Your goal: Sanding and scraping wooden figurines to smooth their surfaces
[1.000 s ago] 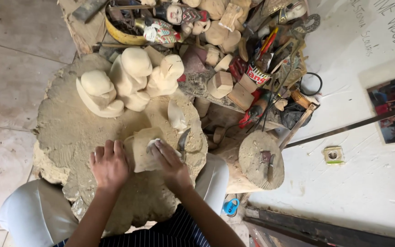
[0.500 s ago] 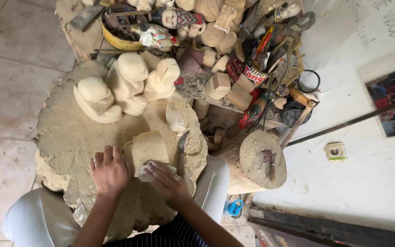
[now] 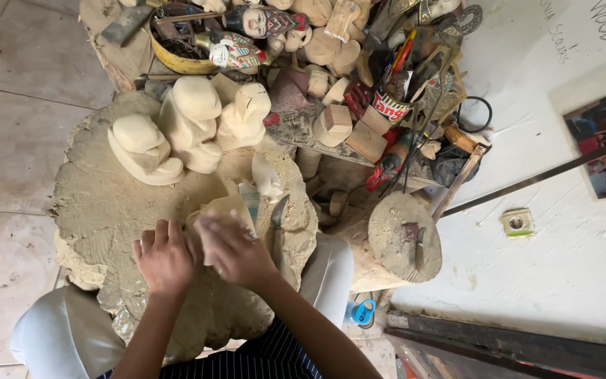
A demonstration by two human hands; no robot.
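A pale block of carved wood (image 3: 222,208) rests on a big rough tree-stump slab (image 3: 99,210) in front of me. My left hand (image 3: 165,254) grips the block's left side with fingers curled over it. My right hand (image 3: 229,247) is blurred and lies over the block's right part; sandpaper or a small tool in it cannot be made out. A knife with a dark blade (image 3: 276,219) lies just right of the block.
Three pale unpainted wood figures (image 3: 191,123) stand at the slab's far side. Behind them are a yellow bowl (image 3: 177,60), a painted puppet head (image 3: 257,21), wood offcuts and many tools. A smaller stump (image 3: 405,235) with a chisel stands right. White wall at right.
My right hand has shifted up over the block and is now blurred with motion. The left hand stays on the block's left side. The view has dropped slightly.
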